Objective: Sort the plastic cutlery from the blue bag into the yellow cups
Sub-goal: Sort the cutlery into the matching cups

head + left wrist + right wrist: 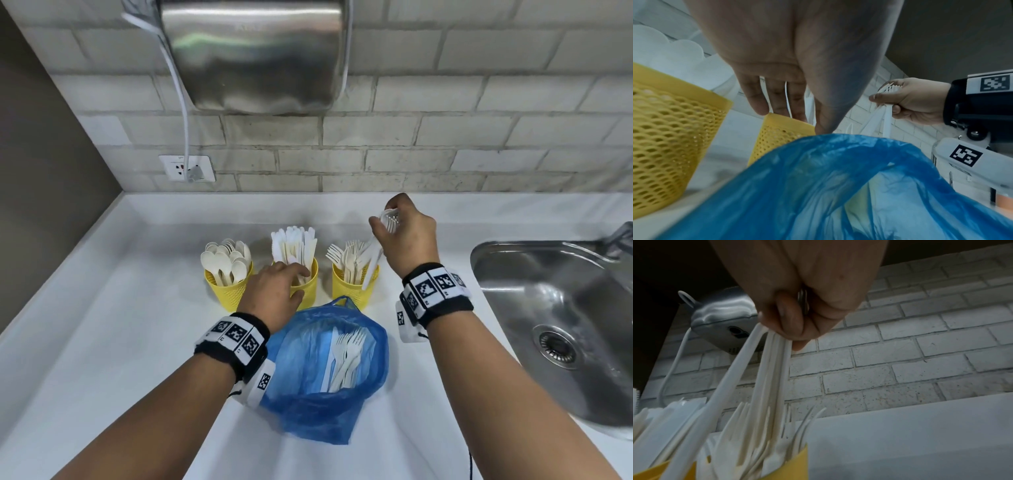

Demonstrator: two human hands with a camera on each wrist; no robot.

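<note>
Three yellow mesh cups stand in a row on the white counter: a spoon cup (227, 291), a knife cup (310, 287) and a fork cup (349, 291). In front of them the blue bag (308, 404) lies open, with several white forks (349, 353) and a knife inside. My left hand (277, 291) rests on the knife cup (774, 134), fingers straight over its rim among the knives, thumb outside. My right hand (400, 233) grips a bundle of white forks (371, 255) by their heads, above the fork cup, handles hanging into it (768, 369).
A steel sink (548, 308) is set into the counter at the right. A metal hand dryer (253, 51) hangs on the brick wall above the cups, its cable running to a socket (186, 168). A dark wall closes the left side.
</note>
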